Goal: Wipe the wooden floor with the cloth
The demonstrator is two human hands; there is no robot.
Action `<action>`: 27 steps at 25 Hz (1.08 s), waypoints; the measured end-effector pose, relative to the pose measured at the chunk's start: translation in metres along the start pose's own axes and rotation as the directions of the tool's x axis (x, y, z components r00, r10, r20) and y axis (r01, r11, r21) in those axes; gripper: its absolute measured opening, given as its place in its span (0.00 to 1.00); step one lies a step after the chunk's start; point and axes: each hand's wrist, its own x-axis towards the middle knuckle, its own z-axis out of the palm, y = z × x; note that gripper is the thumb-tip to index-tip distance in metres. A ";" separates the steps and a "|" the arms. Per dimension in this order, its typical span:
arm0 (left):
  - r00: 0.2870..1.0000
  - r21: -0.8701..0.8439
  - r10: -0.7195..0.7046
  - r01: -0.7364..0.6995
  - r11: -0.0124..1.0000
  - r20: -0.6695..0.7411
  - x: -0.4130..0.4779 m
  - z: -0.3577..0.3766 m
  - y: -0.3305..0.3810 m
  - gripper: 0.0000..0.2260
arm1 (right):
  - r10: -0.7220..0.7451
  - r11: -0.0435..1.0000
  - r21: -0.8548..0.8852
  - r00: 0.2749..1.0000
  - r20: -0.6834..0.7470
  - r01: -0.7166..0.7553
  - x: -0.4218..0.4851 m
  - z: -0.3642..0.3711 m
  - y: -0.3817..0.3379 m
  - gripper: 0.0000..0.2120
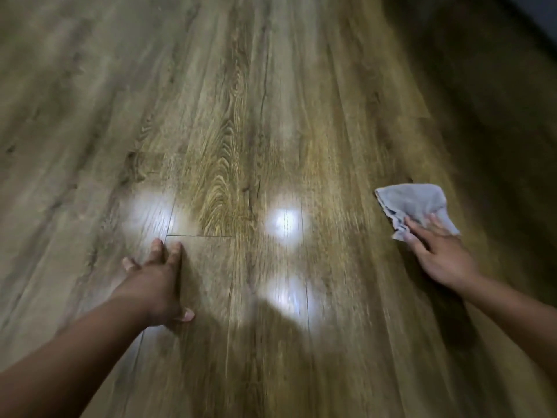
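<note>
1. cloth [417,206]: grey, crumpled, lying flat on the wooden floor [241,116], at the right side of the view; its near edge is under the right hand's fingers
2. right hand [441,254]: palm down, fingers spread and laid on the near-right part of the cloth, pressing it to the boards; not bunched in a fist, more a flat open press. Most of the cloth sticks out beyond the fingertips, away from the person
3. left hand [158,285]: well apart from the cloth, far to its left; open, fingers extended and a bit splayed, thumb out to the side, holding nothing. It seems planted on the floor as a prop, but actual contact is hard to confirm through the blur
4. between the left hand and the cloth: three bright light reflections [284,221] on the boards, one just beyond the left hand's fingertips, two nearer the middle
5. floor: brown wood-grain planks running away from the person; a plank end joint sits right at the left hand's fingertips. Beyond and right of the cloth the floor goes dark
6. containers: none visible, so nothing to report there
</note>
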 end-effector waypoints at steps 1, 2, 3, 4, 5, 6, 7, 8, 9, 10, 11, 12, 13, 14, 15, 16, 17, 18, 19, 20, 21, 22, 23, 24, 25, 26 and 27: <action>1.000 -0.025 0.001 -0.001 1.000 0.002 0.001 -0.001 0.001 0.66 | 0.020 1.000 -0.011 1.000 -0.011 -0.021 0.001 0.003 -0.013 0.32; 1.000 -0.048 0.002 -0.002 0.999 0.010 0.003 -0.001 0.001 0.66 | 0.004 1.000 -0.025 1.000 -0.016 -0.004 0.004 0.006 -0.033 0.30; 1.000 -0.075 -0.007 0.008 0.997 0.021 0.003 -0.001 0.002 0.65 | -0.041 0.998 -0.038 0.999 -0.003 0.041 0.009 0.010 -0.056 0.31; 0.999 -0.092 -0.020 0.022 0.995 0.031 0.001 -0.002 0.004 0.65 | -0.118 0.992 -0.046 0.993 0.015 0.118 0.015 0.015 -0.081 0.36; 0.999 -0.104 -0.029 0.033 0.994 0.035 0.000 -0.003 0.005 0.65 | -0.209 0.976 -0.052 0.978 0.029 0.210 0.020 0.023 -0.107 0.42; 0.999 -0.105 -0.032 0.036 0.994 0.038 -0.001 -0.003 0.005 0.64 | -0.287 0.955 -0.060 0.957 0.048 0.290 0.025 0.032 -0.134 0.46; 0.999 -0.098 -0.025 0.029 0.995 0.042 -0.003 -0.003 0.007 0.64 | -0.344 0.935 -0.071 0.936 0.069 0.348 0.029 0.041 -0.160 0.46; 0.999 -0.092 -0.012 0.016 0.996 0.045 -0.003 -0.003 0.008 0.64 | -0.386 0.915 -0.088 0.918 0.093 0.394 0.034 0.046 -0.187 0.44; 0.999 -0.097 -0.006 0.010 0.995 0.044 -0.004 -0.004 0.009 0.64 | -0.428 0.891 -0.115 0.896 0.115 0.440 0.041 0.050 -0.216 0.42; 0.999 -0.111 -0.006 0.011 0.994 0.045 -0.004 -0.005 0.009 0.64 | -0.473 0.858 -0.147 0.869 0.146 0.492 0.048 0.054 -0.247 0.40; 0.999 -0.116 -0.010 0.016 0.993 0.048 -0.004 -0.005 0.008 0.64 | -0.516 0.820 -0.172 0.836 0.188 0.545 0.055 0.057 -0.280 0.38; 0.999 -0.105 -0.012 0.017 0.994 0.051 -0.005 -0.006 0.008 0.64 | -0.547 0.785 -0.188 0.803 0.235 0.590 0.061 0.061 -0.315 0.37; 0.998 -0.094 -0.007 0.012 0.996 0.057 -0.005 -0.005 0.008 0.65 | -0.562 0.756 -0.205 0.776 0.286 0.622 0.065 0.063 -0.348 0.38; 0.998 -0.090 0.000 0.006 0.996 0.061 -0.005 -0.004 0.009 0.64 | -0.558 0.733 -0.227 0.758 0.337 0.641 0.069 0.065 -0.378 0.38; 0.998 -0.096 0.000 0.007 0.995 0.066 -0.006 -0.005 0.009 0.64 | -0.541 0.723 -0.250 0.753 0.375 0.644 0.072 0.066 -0.401 0.39; 0.997 -0.104 -0.004 0.012 0.995 0.074 -0.007 -0.007 0.009 0.64 | -0.530 0.721 -0.251 0.748 0.399 0.645 0.074 0.065 -0.414 0.39; 0.997 -0.111 -0.013 0.022 0.994 0.080 -0.009 -0.009 0.011 0.63 | -0.539 0.719 -0.234 0.737 0.408 0.655 0.076 0.062 -0.413 0.38; 0.996 -0.118 -0.022 0.032 0.992 0.085 -0.011 -0.011 0.011 0.62 | -0.566 0.712 -0.211 0.725 0.391 0.670 0.079 0.059 -0.395 0.36; 0.995 -0.130 -0.030 0.042 0.991 0.093 -0.014 -0.013 0.011 0.62 | -0.596 0.710 -0.193 0.724 0.346 0.677 0.077 0.055 -0.366 0.33; 0.994 -0.146 -0.034 0.048 0.988 0.099 -0.016 -0.015 0.011 0.61 | -0.602 0.729 -0.190 0.749 0.278 0.657 0.075 0.051 -0.324 0.32; 0.994 -0.167 -0.034 0.052 0.985 0.107 -0.018 -0.016 0.012 0.61 | -0.572 0.771 -0.198 0.795 0.203 0.606 0.072 0.045 -0.269 0.32; 0.993 -0.185 -0.032 0.053 0.981 0.113 -0.019 -0.016 0.013 0.61 | -0.512 0.816 -0.230 0.848 0.137 0.530 0.066 0.038 -0.207 0.32; 0.993 -0.197 -0.031 0.054 0.979 0.116 -0.019 -0.016 0.015 0.61 | -0.413 0.871 -0.245 0.904 0.105 0.427 0.058 0.031 -0.140 0.31; 0.992 -0.202 -0.032 0.056 0.978 0.118 -0.019 -0.017 0.017 0.61 | -0.280 0.930 -0.216 0.954 0.104 0.297 0.047 0.022 -0.082 0.28; 0.993 -0.208 -0.036 0.059 0.976 0.116 -0.019 -0.017 0.018 0.61 | -0.132 0.976 -0.161 0.986 0.098 0.146 0.041 0.015 -0.036 0.25; 0.993 -0.208 -0.040 0.063 0.976 0.115 -0.018 -0.018 0.019 0.61 | 0.003 0.989 -0.145 0.997 0.072 0.007 0.045 0.010 -0.015 0.24; 0.992 -0.214 -0.045 0.070 0.974 0.120 -0.017 -0.018 0.019 0.61 | 0.078 0.980 -0.184 0.996 0.040 -0.070 0.051 0.006 -0.019 0.28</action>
